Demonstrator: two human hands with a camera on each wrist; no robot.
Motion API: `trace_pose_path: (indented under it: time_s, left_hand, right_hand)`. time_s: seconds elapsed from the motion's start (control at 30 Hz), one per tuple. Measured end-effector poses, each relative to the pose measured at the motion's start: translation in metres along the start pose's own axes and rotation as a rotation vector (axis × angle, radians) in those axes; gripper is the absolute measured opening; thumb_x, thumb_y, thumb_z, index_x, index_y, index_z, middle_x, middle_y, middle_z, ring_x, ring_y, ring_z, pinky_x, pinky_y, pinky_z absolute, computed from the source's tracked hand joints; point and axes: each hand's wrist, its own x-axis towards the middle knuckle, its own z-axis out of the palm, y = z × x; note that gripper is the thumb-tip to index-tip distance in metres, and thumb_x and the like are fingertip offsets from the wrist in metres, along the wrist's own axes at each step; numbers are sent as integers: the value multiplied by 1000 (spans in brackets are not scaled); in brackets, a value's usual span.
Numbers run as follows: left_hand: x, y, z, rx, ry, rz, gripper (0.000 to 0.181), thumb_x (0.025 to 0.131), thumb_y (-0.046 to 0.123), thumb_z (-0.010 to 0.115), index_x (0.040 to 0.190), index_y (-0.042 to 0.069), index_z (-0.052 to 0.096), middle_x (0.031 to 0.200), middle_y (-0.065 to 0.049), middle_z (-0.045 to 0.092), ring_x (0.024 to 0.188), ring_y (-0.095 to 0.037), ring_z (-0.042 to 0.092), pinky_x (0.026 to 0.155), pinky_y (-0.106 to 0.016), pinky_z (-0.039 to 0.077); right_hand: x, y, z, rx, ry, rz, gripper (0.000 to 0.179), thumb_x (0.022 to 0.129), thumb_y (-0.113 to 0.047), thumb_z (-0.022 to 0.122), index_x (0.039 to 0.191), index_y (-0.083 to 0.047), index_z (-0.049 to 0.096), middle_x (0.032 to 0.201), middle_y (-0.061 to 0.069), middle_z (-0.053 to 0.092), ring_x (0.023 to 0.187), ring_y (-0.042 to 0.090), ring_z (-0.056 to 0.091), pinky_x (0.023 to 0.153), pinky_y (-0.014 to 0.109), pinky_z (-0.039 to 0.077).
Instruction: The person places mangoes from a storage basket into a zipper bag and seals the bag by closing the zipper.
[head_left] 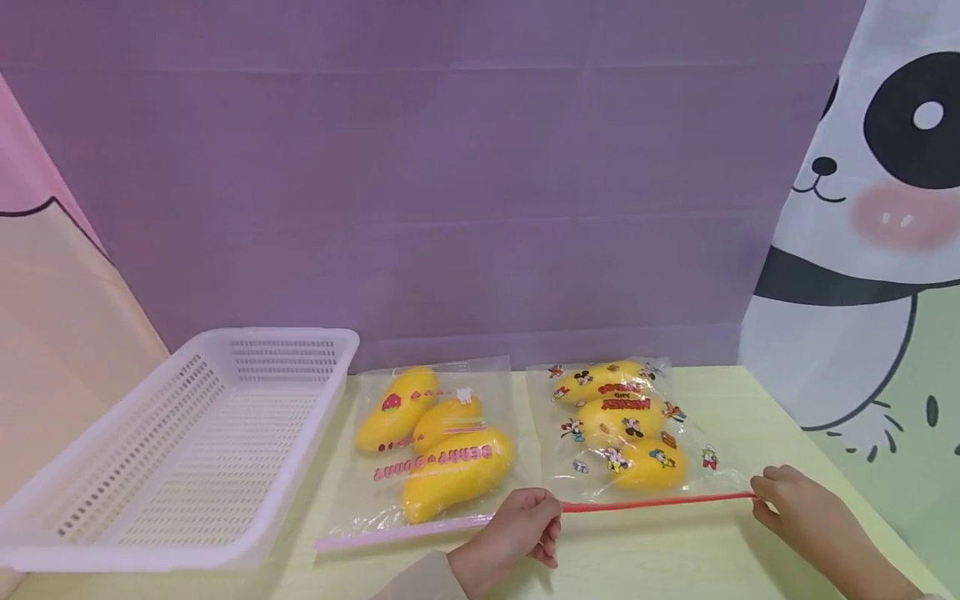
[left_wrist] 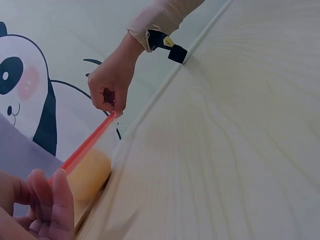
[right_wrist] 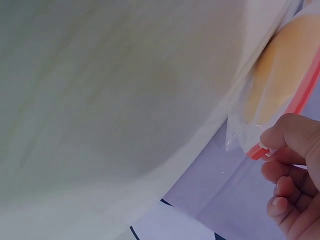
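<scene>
A clear zip bag (head_left: 551,462) with cartoon prints lies on the right and holds three yellow mangoes (head_left: 630,421). Along its near edge runs a red zip strip (head_left: 660,502). My left hand (head_left: 513,529) pinches the strip's left end between thumb and fingers. At the opposite end my right hand (head_left: 802,512) pinches the strip; in the right wrist view a small pale slider (right_wrist: 264,148) shows beside the thumb. Left of this bag lies a second clear bag (head_left: 345,496) with pink prints, a pink zip strip (head_left: 405,532) and three mangoes (head_left: 457,471) inside.
A white slotted plastic basket (head_left: 300,467) stands at the left of the pale wooden table (head_left: 637,558). Behind the table hangs a purple cloth (head_left: 480,183). A panda-printed cloth (head_left: 832,350) borders the right side.
</scene>
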Motion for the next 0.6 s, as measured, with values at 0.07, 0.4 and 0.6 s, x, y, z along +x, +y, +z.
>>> trace_pose_path:
  time_s: [0.07,0.4,0.6]
  left_hand:
    - [-2,0,0,2,-6,2,22,90,8,46,68,11,48,59,2,46,42,-8,42,44,-18,46]
    - [-8,6,-6,76,-55,-43,21,89,11,52,68,9,52,59,3,46,42,-5,36,38,-15,39]
    - [-14,13,-26,115,-120,-15,18,91,14,52,76,4,55,63,2,48,47,-7,40,42,-17,42]
  right_hand:
    - [-1,-1,-1,-10,-26,16,38,51,2,71,59,-20,42,61,-14,30,57,5,29,46,20,28]
    - [-6,5,-5,-1,-97,46,38,55,-2,77,62,-19,44,64,-14,39,58,5,36,48,23,36]
    - [3,8,-19,126,-359,171,31,67,-14,81,64,-20,50,60,-14,39,55,0,32,49,22,33]
